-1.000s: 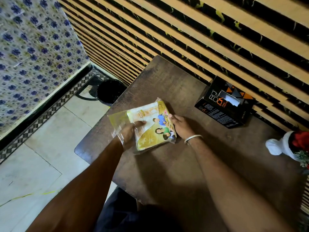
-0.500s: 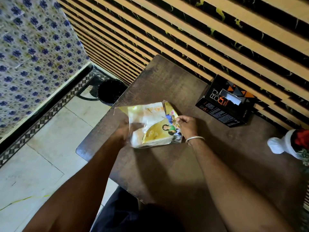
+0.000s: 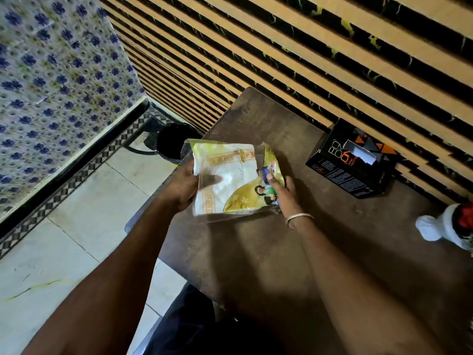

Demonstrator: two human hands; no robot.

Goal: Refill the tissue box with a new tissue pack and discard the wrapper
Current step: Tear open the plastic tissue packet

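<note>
A yellow and white tissue pack (image 3: pixel 230 180) in a clear printed wrapper sits raised over the left part of the brown table (image 3: pixel 332 252). My left hand (image 3: pixel 183 187) grips its left side, with fingers reaching inside the open wrapper end. My right hand (image 3: pixel 282 190) pinches the wrapper's right end, by the printed picture of people. The black tissue box (image 3: pixel 350 162) with orange marks stands at the table's back right, against the wall, with a bit of white showing in its top slot.
A black round bin (image 3: pixel 171 142) stands on the tiled floor just left of the table's far corner. A white and red ornament (image 3: pixel 450 226) rests at the table's right edge. The slatted wall runs behind the table.
The pack has been lifted and turned flatter, with the wrapper's left end pulled open and my left hand moved deeper into it. My right hand has shifted slightly right along the wrapper.
</note>
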